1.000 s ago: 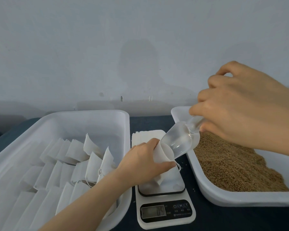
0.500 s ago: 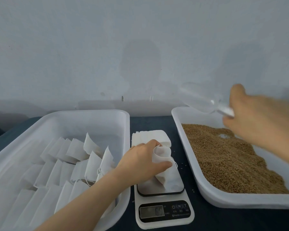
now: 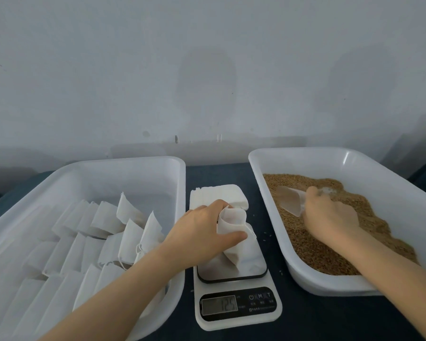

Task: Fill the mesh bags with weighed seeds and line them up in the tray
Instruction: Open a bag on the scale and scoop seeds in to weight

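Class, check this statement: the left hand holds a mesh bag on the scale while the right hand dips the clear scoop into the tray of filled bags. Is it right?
No. The head view shows the right hand dipping the clear scoop into the seed tray; the rest stands.

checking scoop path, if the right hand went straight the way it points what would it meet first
The right hand points its clear scoop away and leftward; seeds come first, then probably the seed tray's left wall, though depth is unclear.
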A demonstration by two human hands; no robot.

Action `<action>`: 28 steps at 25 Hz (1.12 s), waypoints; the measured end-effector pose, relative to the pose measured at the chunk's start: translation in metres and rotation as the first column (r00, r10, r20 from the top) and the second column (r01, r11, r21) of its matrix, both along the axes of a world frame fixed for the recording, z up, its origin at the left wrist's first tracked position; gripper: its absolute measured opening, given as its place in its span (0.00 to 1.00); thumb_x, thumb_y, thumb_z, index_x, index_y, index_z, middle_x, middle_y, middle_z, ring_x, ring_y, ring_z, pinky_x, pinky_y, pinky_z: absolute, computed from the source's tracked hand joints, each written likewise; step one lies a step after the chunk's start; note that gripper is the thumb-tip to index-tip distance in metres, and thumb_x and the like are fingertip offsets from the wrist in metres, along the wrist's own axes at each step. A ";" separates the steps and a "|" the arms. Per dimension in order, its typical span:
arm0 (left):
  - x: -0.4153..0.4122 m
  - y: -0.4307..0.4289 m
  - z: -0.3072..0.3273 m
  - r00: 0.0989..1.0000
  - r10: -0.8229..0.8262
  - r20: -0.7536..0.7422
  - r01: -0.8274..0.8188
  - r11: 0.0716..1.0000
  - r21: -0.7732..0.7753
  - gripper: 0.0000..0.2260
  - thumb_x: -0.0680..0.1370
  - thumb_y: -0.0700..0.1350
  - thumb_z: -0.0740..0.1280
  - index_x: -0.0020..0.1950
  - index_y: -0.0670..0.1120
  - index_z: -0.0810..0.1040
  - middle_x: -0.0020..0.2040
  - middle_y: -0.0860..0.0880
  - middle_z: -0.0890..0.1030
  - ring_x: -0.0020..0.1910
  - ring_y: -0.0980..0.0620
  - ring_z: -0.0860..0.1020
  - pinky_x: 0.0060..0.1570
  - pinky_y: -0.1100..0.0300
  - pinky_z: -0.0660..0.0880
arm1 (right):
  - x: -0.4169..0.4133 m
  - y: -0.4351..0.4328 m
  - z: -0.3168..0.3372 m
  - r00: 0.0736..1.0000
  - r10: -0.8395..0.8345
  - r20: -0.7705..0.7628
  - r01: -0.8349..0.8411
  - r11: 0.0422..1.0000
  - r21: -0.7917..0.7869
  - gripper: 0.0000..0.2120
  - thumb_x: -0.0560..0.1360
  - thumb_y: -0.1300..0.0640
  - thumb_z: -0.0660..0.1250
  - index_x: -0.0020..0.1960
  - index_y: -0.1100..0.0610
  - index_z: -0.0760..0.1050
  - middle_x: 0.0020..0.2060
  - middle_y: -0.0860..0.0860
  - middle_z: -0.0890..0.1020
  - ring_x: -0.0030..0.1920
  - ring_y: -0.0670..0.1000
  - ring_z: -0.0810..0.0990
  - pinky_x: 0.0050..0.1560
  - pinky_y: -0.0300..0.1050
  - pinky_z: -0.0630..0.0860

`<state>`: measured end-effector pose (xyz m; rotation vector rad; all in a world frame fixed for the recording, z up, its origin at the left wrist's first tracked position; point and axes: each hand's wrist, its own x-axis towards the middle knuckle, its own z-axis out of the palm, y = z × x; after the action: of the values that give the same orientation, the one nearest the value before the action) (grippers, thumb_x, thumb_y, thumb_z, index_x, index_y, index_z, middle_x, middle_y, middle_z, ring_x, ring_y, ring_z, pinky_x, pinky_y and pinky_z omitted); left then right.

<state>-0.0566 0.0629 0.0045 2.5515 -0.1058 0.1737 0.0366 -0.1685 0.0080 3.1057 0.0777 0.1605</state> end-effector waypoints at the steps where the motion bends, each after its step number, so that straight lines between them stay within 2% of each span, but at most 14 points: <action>1: 0.000 0.000 0.000 1.000 0.002 0.000 -0.002 1.000 -0.001 0.22 0.70 0.66 0.65 0.59 0.58 0.70 0.51 0.57 0.78 0.50 0.54 0.76 0.51 0.55 0.76 | -0.002 0.002 0.000 1.000 0.005 -0.015 -0.006 1.000 -0.022 0.12 0.78 0.58 0.59 0.58 0.57 0.61 0.49 0.55 0.76 0.39 0.54 0.72 0.33 0.45 0.66; 5: -0.001 0.000 0.000 1.000 0.011 0.006 -0.011 1.000 0.000 0.21 0.70 0.66 0.65 0.59 0.59 0.70 0.51 0.57 0.78 0.50 0.55 0.76 0.50 0.57 0.75 | -0.006 0.005 -0.002 0.998 0.059 -0.007 -0.059 0.998 -0.029 0.10 0.78 0.58 0.59 0.57 0.56 0.61 0.47 0.54 0.75 0.38 0.53 0.73 0.29 0.45 0.63; 8: -0.001 0.000 0.000 1.000 0.007 0.003 -0.007 1.000 -0.002 0.22 0.70 0.66 0.65 0.60 0.59 0.70 0.52 0.57 0.78 0.50 0.54 0.76 0.50 0.57 0.75 | -0.006 0.003 -0.004 0.998 0.055 -0.004 -0.055 0.998 0.028 0.07 0.79 0.56 0.58 0.53 0.56 0.61 0.42 0.52 0.74 0.36 0.52 0.74 0.28 0.43 0.62; 10: -0.001 0.000 0.000 1.000 0.008 0.001 -0.008 1.000 0.004 0.22 0.70 0.66 0.65 0.60 0.59 0.70 0.53 0.57 0.78 0.51 0.54 0.76 0.51 0.56 0.75 | -0.005 0.002 -0.004 0.999 0.028 -0.047 -0.022 0.993 0.113 0.08 0.79 0.54 0.58 0.53 0.56 0.60 0.39 0.51 0.73 0.35 0.51 0.73 0.27 0.43 0.63; 14: -0.001 -0.001 0.000 1.000 0.010 0.014 -0.010 1.000 0.005 0.22 0.71 0.65 0.65 0.60 0.58 0.70 0.52 0.57 0.78 0.50 0.54 0.76 0.51 0.56 0.75 | 0.000 -0.002 -0.002 0.984 0.003 -0.175 0.055 0.943 0.327 0.16 0.79 0.51 0.61 0.60 0.60 0.62 0.40 0.54 0.77 0.33 0.50 0.77 0.26 0.41 0.68; 17: -0.001 -0.001 0.000 1.000 0.005 0.017 -0.005 1.000 0.009 0.22 0.71 0.66 0.65 0.60 0.58 0.70 0.52 0.57 0.78 0.50 0.54 0.76 0.51 0.56 0.75 | 0.002 -0.004 -0.002 0.975 0.006 -0.221 0.104 0.870 0.481 0.16 0.79 0.52 0.61 0.60 0.61 0.64 0.39 0.56 0.79 0.27 0.50 0.76 0.21 0.39 0.67; 20: -0.001 0.000 0.000 1.000 0.004 0.021 -0.005 1.000 0.003 0.22 0.70 0.66 0.65 0.60 0.59 0.70 0.51 0.57 0.78 0.50 0.54 0.76 0.51 0.55 0.76 | 0.004 -0.006 -0.001 0.961 0.003 -0.275 0.182 0.743 0.644 0.14 0.79 0.52 0.62 0.57 0.61 0.69 0.32 0.57 0.79 0.20 0.48 0.74 0.20 0.36 0.67; 23: -0.001 0.000 0.000 1.000 0.004 0.021 -0.004 1.000 0.006 0.22 0.70 0.67 0.64 0.59 0.59 0.70 0.51 0.58 0.78 0.50 0.55 0.76 0.50 0.58 0.75 | 0.005 -0.008 0.003 0.946 0.022 -0.323 0.228 0.664 0.712 0.12 0.78 0.51 0.63 0.51 0.62 0.71 0.26 0.56 0.78 0.14 0.46 0.70 0.18 0.33 0.65; 26: -0.001 0.000 -0.001 1.000 0.007 0.010 -0.007 1.000 0.004 0.22 0.70 0.67 0.64 0.61 0.60 0.69 0.53 0.58 0.77 0.51 0.56 0.76 0.49 0.59 0.74 | 0.003 -0.009 0.008 0.927 0.031 -0.373 0.286 0.583 0.760 0.12 0.78 0.52 0.63 0.48 0.63 0.70 0.19 0.53 0.76 0.15 0.48 0.71 0.16 0.33 0.66; 28: -0.001 0.000 -0.001 1.000 0.009 0.001 -0.009 1.000 0.004 0.23 0.70 0.67 0.64 0.62 0.60 0.68 0.54 0.58 0.77 0.51 0.56 0.76 0.50 0.59 0.74 | 0.002 -0.010 0.011 0.932 0.038 -0.361 0.276 0.573 0.772 0.13 0.77 0.51 0.64 0.48 0.63 0.70 0.18 0.52 0.76 0.15 0.48 0.71 0.16 0.34 0.66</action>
<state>-0.0571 0.0629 0.0035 2.5566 -0.0948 0.1784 0.0384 -0.1784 0.0185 4.0147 -0.3056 -0.5250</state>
